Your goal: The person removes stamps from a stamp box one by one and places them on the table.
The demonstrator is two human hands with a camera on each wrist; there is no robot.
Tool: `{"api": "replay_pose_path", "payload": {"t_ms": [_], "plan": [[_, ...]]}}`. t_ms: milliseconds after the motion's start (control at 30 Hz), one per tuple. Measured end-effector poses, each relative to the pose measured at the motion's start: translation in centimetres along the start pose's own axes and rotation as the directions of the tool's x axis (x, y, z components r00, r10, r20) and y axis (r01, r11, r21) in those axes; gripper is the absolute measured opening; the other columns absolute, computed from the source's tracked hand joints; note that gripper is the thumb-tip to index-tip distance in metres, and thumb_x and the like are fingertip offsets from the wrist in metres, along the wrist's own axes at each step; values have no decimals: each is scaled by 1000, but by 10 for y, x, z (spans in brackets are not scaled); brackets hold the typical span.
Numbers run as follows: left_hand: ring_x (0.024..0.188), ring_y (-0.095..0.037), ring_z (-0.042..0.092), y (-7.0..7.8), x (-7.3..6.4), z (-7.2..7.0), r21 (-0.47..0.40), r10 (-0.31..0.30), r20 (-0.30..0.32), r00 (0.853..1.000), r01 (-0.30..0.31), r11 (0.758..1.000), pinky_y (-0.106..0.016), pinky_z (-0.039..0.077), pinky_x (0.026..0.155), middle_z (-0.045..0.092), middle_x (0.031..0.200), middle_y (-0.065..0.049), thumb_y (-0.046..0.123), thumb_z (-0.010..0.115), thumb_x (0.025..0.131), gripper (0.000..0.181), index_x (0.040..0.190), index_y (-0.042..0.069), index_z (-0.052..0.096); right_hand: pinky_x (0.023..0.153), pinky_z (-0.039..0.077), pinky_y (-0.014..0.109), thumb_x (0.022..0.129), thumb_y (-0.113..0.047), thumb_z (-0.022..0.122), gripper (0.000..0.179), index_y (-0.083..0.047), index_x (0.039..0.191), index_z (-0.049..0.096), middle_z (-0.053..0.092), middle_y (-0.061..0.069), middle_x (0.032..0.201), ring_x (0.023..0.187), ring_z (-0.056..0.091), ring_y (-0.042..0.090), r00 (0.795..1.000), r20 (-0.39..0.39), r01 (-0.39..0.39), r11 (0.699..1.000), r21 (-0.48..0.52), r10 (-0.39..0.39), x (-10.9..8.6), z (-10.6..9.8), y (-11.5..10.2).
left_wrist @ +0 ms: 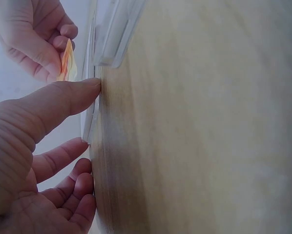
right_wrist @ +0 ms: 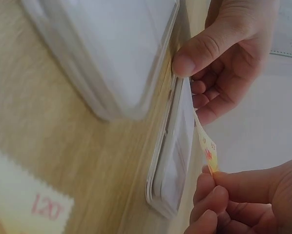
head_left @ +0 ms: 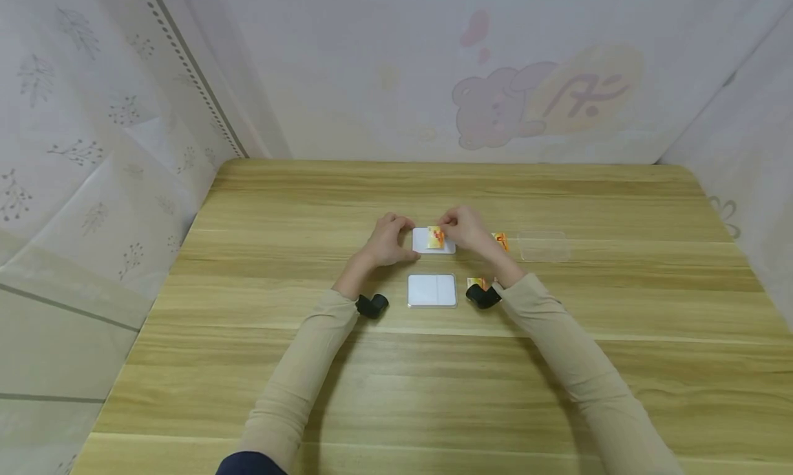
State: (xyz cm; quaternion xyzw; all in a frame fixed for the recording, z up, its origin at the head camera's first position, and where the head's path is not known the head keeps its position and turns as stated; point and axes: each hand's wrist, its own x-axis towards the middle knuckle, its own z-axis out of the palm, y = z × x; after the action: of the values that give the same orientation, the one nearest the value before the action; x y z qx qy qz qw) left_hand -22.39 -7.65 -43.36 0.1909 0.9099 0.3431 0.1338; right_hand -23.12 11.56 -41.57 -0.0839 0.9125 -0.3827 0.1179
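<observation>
My right hand [head_left: 466, 228] pinches a yellow-orange postage stamp [head_left: 436, 237] by its edge between thumb and fingers. The stamp hangs tilted over a flat white stamp case [head_left: 419, 244] lying on the table; in the right wrist view the stamp's [right_wrist: 208, 151] far edge comes close to the white surface, and I cannot tell whether it touches. At the case's left end, my left hand [head_left: 389, 241] holds it between thumb and index finger. The left wrist view shows this thumb on the near edge, with the other fingers loosely curled beside it.
Nearer me lies a second white case [head_left: 423, 290] with a clear cover. Right of the hands are another stamp [head_left: 501, 241], partly behind my forearm, and a clear plastic lid [head_left: 544, 246]. One more stamp [head_left: 475, 282] lies beside my right wrist's black camera [head_left: 482, 297].
</observation>
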Motion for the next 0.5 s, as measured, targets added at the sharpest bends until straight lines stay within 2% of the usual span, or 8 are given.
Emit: {"api": "replay_pose_path", "payload": {"t_ms": [500], "plan": [[117, -31, 37, 0, -1, 0, 13, 7, 3, 1000, -7, 1000, -39, 32, 101, 46, 121, -17, 17, 77, 75, 59, 124, -4, 52, 56, 39, 22, 88, 0, 55, 16, 9, 94, 67, 65, 17, 83, 67, 52, 16, 998, -34, 47, 999, -5, -47, -9, -16, 13]]}}
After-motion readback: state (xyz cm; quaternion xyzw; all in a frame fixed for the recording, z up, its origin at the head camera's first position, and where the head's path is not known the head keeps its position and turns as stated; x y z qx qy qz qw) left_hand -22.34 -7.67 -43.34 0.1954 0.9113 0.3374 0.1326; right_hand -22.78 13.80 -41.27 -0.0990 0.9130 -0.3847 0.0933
